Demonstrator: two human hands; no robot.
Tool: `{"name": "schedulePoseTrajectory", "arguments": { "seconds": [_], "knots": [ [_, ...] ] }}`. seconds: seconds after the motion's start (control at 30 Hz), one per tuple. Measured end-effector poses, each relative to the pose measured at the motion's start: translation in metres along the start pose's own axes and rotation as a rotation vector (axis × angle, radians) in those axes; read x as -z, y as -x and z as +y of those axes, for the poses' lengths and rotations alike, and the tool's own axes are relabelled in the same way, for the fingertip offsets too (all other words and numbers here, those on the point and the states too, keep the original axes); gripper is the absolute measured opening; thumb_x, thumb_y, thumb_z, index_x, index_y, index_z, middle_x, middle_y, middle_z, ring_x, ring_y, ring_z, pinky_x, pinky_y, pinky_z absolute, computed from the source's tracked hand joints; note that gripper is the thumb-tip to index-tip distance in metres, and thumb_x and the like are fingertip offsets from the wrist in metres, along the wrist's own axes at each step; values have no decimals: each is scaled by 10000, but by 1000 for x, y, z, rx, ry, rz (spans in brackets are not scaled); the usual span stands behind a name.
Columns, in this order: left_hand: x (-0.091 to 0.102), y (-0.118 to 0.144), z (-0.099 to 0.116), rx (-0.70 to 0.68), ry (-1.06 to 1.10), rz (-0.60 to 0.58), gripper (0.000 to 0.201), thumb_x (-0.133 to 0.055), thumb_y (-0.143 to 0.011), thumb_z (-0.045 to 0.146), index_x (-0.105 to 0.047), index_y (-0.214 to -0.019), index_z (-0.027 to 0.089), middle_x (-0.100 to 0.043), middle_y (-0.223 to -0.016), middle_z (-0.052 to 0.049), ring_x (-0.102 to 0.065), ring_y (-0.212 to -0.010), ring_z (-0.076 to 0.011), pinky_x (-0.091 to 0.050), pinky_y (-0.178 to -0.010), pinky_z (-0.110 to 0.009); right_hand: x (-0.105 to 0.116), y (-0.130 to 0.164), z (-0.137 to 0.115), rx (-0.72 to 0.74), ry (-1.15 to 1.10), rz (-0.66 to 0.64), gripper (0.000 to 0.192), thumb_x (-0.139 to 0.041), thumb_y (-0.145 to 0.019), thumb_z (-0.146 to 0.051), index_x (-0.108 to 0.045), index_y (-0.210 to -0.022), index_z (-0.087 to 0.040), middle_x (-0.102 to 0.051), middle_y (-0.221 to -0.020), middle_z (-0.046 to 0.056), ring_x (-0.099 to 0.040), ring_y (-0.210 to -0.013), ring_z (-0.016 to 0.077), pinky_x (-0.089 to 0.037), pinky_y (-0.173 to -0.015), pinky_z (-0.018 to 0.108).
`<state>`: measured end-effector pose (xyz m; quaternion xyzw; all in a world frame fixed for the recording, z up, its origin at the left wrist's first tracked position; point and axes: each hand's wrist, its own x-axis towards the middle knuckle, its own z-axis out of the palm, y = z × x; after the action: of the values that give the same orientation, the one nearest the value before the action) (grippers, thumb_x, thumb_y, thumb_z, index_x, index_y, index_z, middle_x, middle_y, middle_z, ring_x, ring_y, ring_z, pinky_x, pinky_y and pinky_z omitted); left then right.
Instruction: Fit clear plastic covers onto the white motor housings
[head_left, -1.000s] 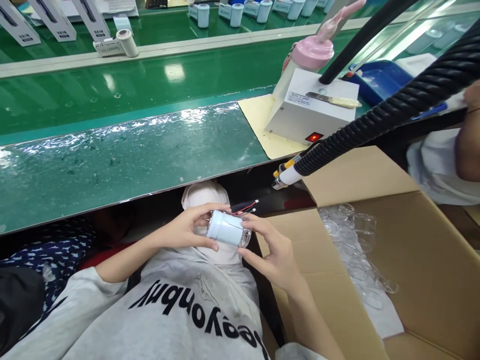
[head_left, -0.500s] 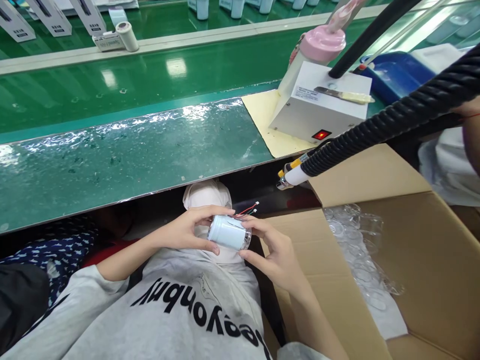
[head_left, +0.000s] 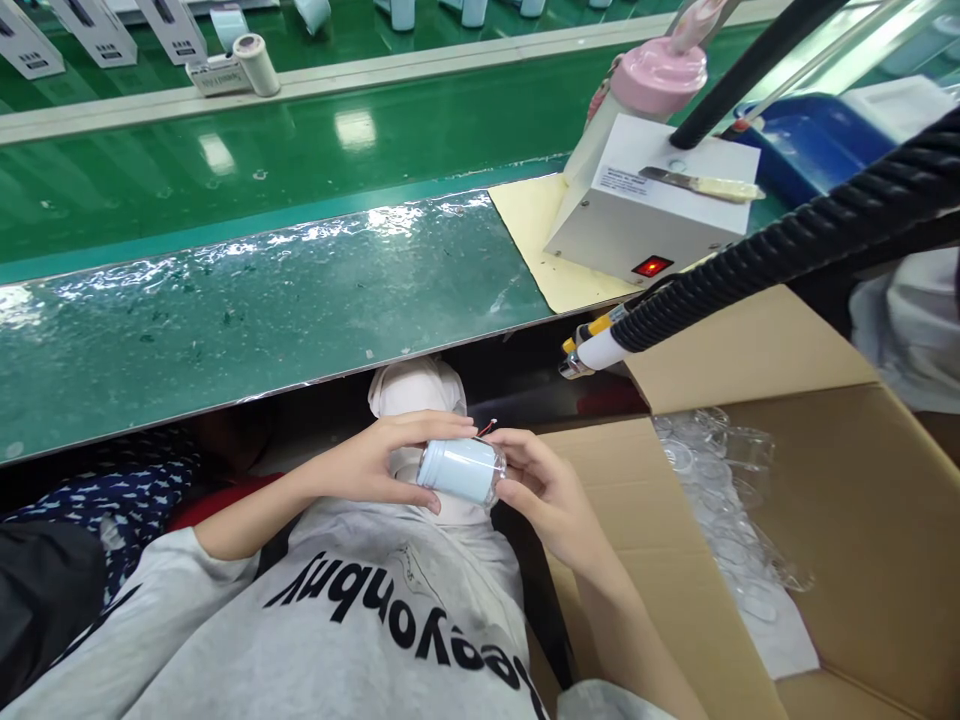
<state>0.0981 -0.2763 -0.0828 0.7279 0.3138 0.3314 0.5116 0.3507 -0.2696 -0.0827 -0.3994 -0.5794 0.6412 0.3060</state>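
Observation:
Above my lap I hold a light blue cylindrical housing [head_left: 461, 470] lying on its side, with a clear plastic end on the right. Thin wires with a small white connector [head_left: 489, 427] stick out behind it. The thumb and fingers of my left hand [head_left: 382, 462] wrap round its left end. At the clear end, my right hand [head_left: 551, 495] grips with bent fingers and thumb. My fingers hide parts of both ends.
To the right, an open cardboard box [head_left: 847, 520] contains several clear plastic parts [head_left: 720, 500]. A black corrugated hose [head_left: 787, 240] with a white nozzle reaches in above it. A grey-white device [head_left: 652, 210] with a lit red switch stands on the green bench [head_left: 262, 310]. Several light blue housings line the back.
The housing has turned in my hands, so less of the wires shows. My right fingers have shifted onto the clear end. Another blue housing has appeared at the back of the bench.

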Motion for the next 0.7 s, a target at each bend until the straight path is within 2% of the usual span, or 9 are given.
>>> {"name": "schedulePoseTrajectory", "arguments": {
  "seconds": [0.13, 0.27, 0.4, 0.5, 0.6, 0.7],
  "knots": [
    [0, 1, -1, -3, -7, -2, 761, -845, -806, 304, -530, -1498, 320, -581, -1523, -120, -566, -1401, -304, -422, -1202, -477, -1, -2, 0, -36, -3, 10, 400, -726, -873, -578, -632, -1069, -243, -716, -858, 35, -678, -726, 186, -583, -625, 285],
    [-1, 3, -3, -14, -4, -4, 779, -853, -797, 311, -524, -1503, 321, -579, -1525, -122, -569, -1397, -302, -423, -1202, -471, -3, -6, 2, -53, -66, -7, 431, -713, -856, -633, -621, -1014, -243, -698, -838, 25, -657, -680, 177, -581, -594, 289],
    [0, 2, -5, -20, 0, -7, 790, -852, -798, 283, -514, -1510, 327, -576, -1529, -119, -564, -1404, -299, -417, -1207, -466, -7, -9, 4, -70, -162, -22, 496, -707, -830, -696, -611, -982, -234, -640, -732, -11, -608, -588, 150, -562, -528, 266],
    [-1, 2, -5, -17, 14, -6, 789, -858, -790, 270, -523, -1502, 328, -580, -1526, -116, -563, -1405, -297, -405, -1215, -470, -9, -9, 5, -84, -191, -10, 477, -694, -844, -686, -610, -960, -232, -610, -715, -21, -576, -560, 137, -542, -502, 253],
    [-2, 3, -4, 62, 80, -1, 801, -884, -756, 291, -549, -1483, 308, -599, -1504, -123, -565, -1396, -309, -426, -1199, -480, -9, -8, 9, -95, -195, 10, 427, -685, -865, -644, -608, -955, -234, -604, -742, -16, -576, -581, 138, -537, -513, 252],
    [-5, -1, -10, 206, 256, 30, 832, -911, -715, 297, -563, -1471, 297, -584, -1514, -131, -544, -1416, -318, -474, -1162, -465, -9, -8, 19, -100, -240, 63, 418, -712, -836, -623, -623, -961, -235, -594, -766, -14, -564, -609, 139, -527, -531, 248]
  ]
}}
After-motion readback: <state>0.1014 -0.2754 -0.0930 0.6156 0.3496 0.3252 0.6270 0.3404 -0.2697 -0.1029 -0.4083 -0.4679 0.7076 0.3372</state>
